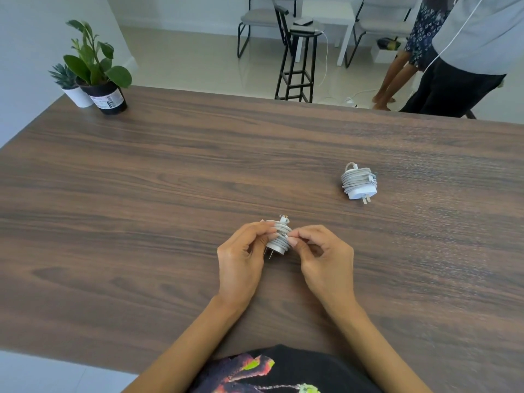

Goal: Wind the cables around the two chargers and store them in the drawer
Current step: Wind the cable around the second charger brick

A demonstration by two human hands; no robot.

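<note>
1. I see the left hand point(243, 251) gripping the near charger point(279, 241), fingers curled round its side, prongs pointing back toward the body.
2. Right hand point(320, 251) has thumb and forefinger pinched on the cable point(282, 229) at the charger's right face. Looks like the loose end is being tucked under a turn, though the tip is too small to confirm.
3. Connector end sticks up just beyond the fingertips, on the far side of the coil.
4. My read: winding on this one is essentially done and securing the tail is the step in hand.
5. To do it well: keep the left grip firm so the turns don't slacken, push the tail under a tight wrap, avoid a sharp kink at the connector.
6. Second charger point(359, 181) sits well apart, beyond and to the right of the right hand, already wrapped, prongs toward me.
7. Drawer not in view, so storing is not yet done.
8. Surface: dark wood-grain table point(141, 180), matte, flat.
9. Two potted plants point(93, 72) at the far left corner, far from the left hand.
10. Room beyond: pale floor, a black stool point(297, 66), chairs, and a standing person point(459, 58) far right.
</note>
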